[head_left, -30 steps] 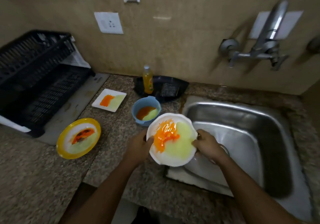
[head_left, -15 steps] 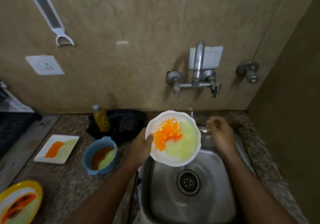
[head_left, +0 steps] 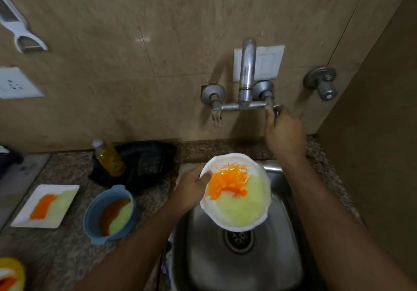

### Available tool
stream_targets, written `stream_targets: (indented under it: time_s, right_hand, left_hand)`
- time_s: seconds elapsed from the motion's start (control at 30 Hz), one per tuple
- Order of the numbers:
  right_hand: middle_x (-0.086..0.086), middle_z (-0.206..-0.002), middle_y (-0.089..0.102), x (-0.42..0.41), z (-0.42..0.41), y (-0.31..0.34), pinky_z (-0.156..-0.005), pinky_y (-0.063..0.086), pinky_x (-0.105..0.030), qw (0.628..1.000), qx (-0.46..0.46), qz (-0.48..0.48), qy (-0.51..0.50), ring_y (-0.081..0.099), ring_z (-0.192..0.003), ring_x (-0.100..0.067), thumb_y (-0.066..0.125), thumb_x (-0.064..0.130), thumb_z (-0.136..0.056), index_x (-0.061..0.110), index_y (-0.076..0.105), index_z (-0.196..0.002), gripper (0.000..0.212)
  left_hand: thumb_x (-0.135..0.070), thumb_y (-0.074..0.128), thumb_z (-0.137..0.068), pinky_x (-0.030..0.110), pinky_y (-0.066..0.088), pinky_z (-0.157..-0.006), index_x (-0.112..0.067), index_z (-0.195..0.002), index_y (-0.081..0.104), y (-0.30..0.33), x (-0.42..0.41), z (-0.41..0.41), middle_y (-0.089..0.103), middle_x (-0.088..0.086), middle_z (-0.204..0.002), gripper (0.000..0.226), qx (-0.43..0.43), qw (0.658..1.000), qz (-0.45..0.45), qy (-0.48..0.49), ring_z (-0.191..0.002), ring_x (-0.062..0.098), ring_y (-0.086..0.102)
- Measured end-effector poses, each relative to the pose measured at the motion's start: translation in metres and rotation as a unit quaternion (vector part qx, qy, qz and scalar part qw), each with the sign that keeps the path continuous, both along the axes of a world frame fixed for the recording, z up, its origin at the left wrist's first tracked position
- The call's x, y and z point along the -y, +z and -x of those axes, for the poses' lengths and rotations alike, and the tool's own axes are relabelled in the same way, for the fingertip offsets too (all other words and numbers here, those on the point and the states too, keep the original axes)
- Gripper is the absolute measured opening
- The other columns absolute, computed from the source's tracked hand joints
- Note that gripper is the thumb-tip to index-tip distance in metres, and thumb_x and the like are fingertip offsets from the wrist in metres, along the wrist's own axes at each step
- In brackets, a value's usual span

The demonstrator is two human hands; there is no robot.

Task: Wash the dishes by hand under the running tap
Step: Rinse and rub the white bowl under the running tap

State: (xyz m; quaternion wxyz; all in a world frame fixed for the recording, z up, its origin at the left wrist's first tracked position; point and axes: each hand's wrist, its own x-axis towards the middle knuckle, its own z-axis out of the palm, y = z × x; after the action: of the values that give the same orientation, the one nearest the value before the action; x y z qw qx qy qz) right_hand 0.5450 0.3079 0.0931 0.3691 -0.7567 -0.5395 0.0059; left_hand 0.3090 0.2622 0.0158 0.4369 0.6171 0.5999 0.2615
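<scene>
A white plate (head_left: 242, 209) smeared with orange and pale green residue is held over the steel sink (head_left: 277, 257). My left hand (head_left: 191, 189) grips its left rim, thumb on top. My right hand (head_left: 284, 133) is raised to the wall tap (head_left: 247, 81), fingers curled round its right handle (head_left: 277, 110). No water is seen running from the spout.
On the granite counter to the left stand a blue bowl (head_left: 110, 215), a white square plate (head_left: 46, 205), a yellow plate (head_left: 11, 275) at the bottom-left edge, a soap bottle (head_left: 109, 157) and a black tray (head_left: 146, 162). A second valve (head_left: 321, 82) sits on the right wall.
My right hand has risen from above the sink rim to the tap's right handle. My left hand has kept hold of the white plate over the sink.
</scene>
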Motion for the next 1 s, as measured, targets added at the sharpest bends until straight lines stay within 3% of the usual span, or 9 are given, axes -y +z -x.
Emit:
stream_targets:
  time_s: [0.2, 0.4, 0.63, 0.83, 0.93, 1.0]
  right_hand:
    - [-0.023, -0.088, 0.069, -0.009, -0.004, -0.003, -0.06, 0.031, -0.036, 1.0, -0.001, -0.005, 0.001, 0.063, -0.081, -0.041, 0.037, 0.034, -0.105, 0.005, 0.061, -0.102, 0.039]
    - [-0.01, -0.079, 0.072, -0.015, -0.009, -0.012, -0.068, 0.049, -0.038, 0.994, -0.107, 0.001, 0.009, 0.066, -0.077, -0.031, 0.026, 0.049, -0.1, 0.01, 0.07, -0.087, 0.06]
    - [-0.005, -0.074, 0.071, -0.011, -0.005, -0.007, -0.067, 0.053, -0.037, 0.979, -0.204, 0.022, 0.02, 0.067, -0.069, -0.022, 0.028, 0.047, -0.103, 0.01, 0.068, -0.08, 0.059]
    - [-0.004, -0.071, 0.072, -0.008, -0.003, -0.005, -0.073, 0.056, -0.047, 0.965, -0.259, 0.032, 0.028, 0.069, -0.068, -0.024, 0.021, 0.068, -0.085, 0.014, 0.066, -0.074, 0.072]
    - [-0.009, -0.077, 0.073, -0.007, -0.003, 0.001, -0.075, 0.058, -0.048, 0.949, -0.313, 0.032, 0.032, 0.07, -0.072, -0.029, 0.03, 0.063, -0.093, 0.016, 0.066, -0.079, 0.06]
    - [-0.013, -0.085, 0.073, 0.001, -0.005, 0.002, -0.076, 0.057, -0.042, 0.935, -0.345, 0.059, 0.052, 0.07, -0.079, -0.033, 0.04, 0.053, -0.098, 0.015, 0.067, -0.086, 0.049]
  left_hand:
    - [-0.029, 0.051, -0.1, 0.039, 0.055, -0.088, -0.018, -0.111, 0.07, 0.006, -0.009, -0.009, 0.073, -0.001, -0.1, 0.025, 0.03, 0.999, 0.01, 0.014, -0.092, 0.014, 0.069]
    - [-0.028, 0.051, -0.099, 0.043, 0.055, -0.089, -0.019, -0.114, 0.068, 0.011, -0.011, -0.015, 0.073, 0.0, -0.102, 0.024, 0.048, 0.998, 0.02, 0.018, -0.094, 0.016, 0.068]
    - [-0.027, 0.05, -0.1, 0.045, 0.056, -0.087, -0.022, -0.111, 0.068, 0.014, -0.009, -0.019, 0.072, 0.0, -0.099, 0.022, 0.056, 0.998, 0.024, 0.015, -0.091, 0.016, 0.068]
    - [-0.028, 0.05, -0.1, 0.042, 0.057, -0.084, -0.025, -0.101, 0.069, 0.018, -0.007, -0.019, 0.073, -0.001, -0.094, 0.019, 0.068, 0.997, 0.026, 0.014, -0.088, 0.016, 0.069]
    - [-0.031, 0.051, -0.1, 0.039, 0.057, -0.083, -0.022, -0.102, 0.07, 0.022, -0.006, -0.02, 0.074, 0.0, -0.093, 0.021, 0.081, 0.996, 0.028, 0.014, -0.086, 0.016, 0.07]
    - [-0.033, 0.05, -0.1, 0.041, 0.057, -0.083, -0.017, -0.102, 0.07, 0.023, -0.007, -0.02, 0.074, 0.004, -0.092, 0.026, 0.086, 0.996, 0.033, 0.011, -0.086, 0.019, 0.071]
